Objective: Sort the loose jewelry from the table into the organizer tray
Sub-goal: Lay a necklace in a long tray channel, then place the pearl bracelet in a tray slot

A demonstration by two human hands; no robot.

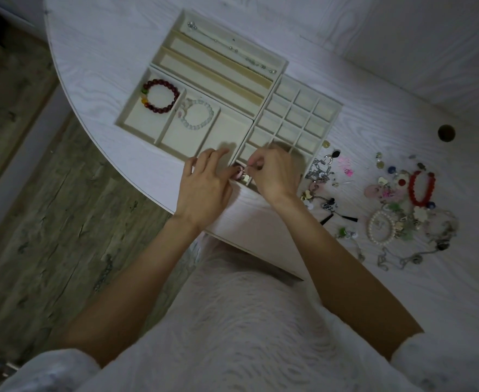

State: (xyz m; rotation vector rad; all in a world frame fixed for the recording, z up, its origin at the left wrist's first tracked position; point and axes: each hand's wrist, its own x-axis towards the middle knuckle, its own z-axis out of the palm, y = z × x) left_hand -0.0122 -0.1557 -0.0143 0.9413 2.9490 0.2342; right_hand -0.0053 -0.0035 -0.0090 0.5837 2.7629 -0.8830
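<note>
A cream organizer tray (266, 100) lies on the white table (97, 52). It holds a dark red bead bracelet (162, 95), a pale bead bracelet (198, 114) and a thin silver chain (232, 48) in the far long slot. Both hands meet over the tray's near corner. My left hand (204, 185) and my right hand (275, 174) pinch a small pink and metal piece of jewelry (241, 174) between their fingertips. A pile of loose jewelry (388, 205) lies to the right, with a red bracelet (422, 188) and a pearl bracelet (381, 226).
The grid of small compartments (297, 114) sits at the tray's right. A round cable hole (446, 133) is in the table at far right. The curved table edge runs down the left, with wood floor (34, 193) beyond. A wall rises behind the table.
</note>
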